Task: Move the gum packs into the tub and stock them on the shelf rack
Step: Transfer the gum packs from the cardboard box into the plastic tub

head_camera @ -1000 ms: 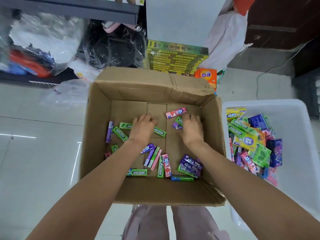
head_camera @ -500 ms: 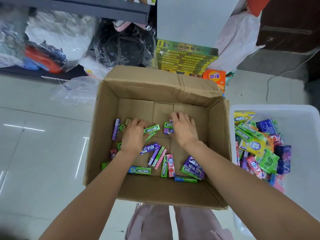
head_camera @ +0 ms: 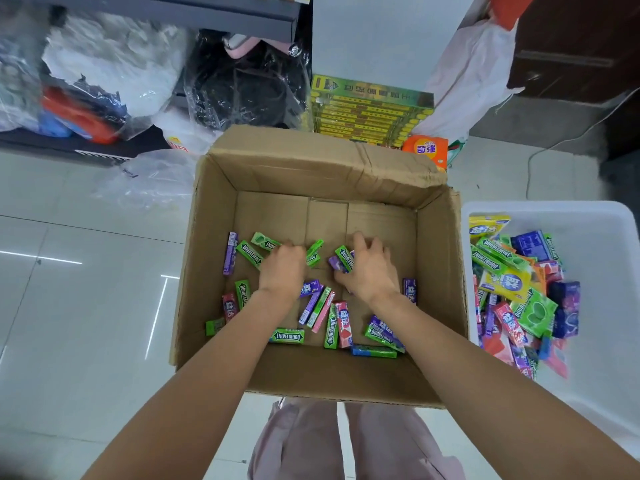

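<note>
An open cardboard box (head_camera: pixel 207 271) stands on the floor in front of me, with several green, purple and pink gum packs (head_camera: pixel 332 323) loose on its bottom. Both my hands are down inside it. My left hand (head_camera: pixel 282 268) curls its fingers round green gum packs (head_camera: pixel 313 252) at mid box. My right hand (head_camera: pixel 369 270) grips a green and a purple gum pack (head_camera: pixel 343 259). To the right stands the white tub (head_camera: pixel 602 244), holding a heap of mixed gum packs (head_camera: pixel 516 289).
Behind the box stands a stack of yellow-green cartons (head_camera: pixel 370 109) and an orange packet (head_camera: pixel 426 148). Plastic bags (head_camera: pixel 104 74) lie under a dark shelf (head_camera: pixel 207 12) at the back left. White tiled floor lies to the left; my pink trousers (head_camera: pixel 346 441) are below the box.
Both hands have drawn back from the box's far side toward its middle, closing their fingers round gum packs. The camera has tipped slightly, so the box sits lower in view.
</note>
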Demonstrator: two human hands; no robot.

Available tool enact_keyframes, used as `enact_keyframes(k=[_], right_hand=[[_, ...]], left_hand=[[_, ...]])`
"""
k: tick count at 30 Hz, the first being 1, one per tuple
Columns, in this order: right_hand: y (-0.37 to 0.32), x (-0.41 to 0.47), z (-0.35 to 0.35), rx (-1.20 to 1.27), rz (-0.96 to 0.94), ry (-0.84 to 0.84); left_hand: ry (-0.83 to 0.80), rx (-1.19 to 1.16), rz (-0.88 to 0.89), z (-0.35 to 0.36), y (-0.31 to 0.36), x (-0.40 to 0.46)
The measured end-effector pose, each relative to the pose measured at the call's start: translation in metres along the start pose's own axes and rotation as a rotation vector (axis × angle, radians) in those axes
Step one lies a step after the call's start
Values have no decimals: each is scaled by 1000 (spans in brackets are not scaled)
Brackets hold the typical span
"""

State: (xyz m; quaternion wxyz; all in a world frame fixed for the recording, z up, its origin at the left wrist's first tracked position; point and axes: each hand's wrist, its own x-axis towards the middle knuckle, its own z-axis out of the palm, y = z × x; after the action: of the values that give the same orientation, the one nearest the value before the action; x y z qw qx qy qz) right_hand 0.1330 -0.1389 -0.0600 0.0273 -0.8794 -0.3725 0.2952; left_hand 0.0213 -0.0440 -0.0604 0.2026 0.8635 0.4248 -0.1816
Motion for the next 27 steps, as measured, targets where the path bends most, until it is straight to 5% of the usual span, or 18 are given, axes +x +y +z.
enact_keyframes(k=[14,19,27], right_hand=[[-4,-3,14,871,358,-60],[-10,-12,5,1170,325,-50],[-5,-46,-54,1263,88,49]], left_hand=[[-264,-963,-341,-2,11,12],[-243,-1025,-277,-10,13,5],[-54,-1205,-62,-51,35,-35]])
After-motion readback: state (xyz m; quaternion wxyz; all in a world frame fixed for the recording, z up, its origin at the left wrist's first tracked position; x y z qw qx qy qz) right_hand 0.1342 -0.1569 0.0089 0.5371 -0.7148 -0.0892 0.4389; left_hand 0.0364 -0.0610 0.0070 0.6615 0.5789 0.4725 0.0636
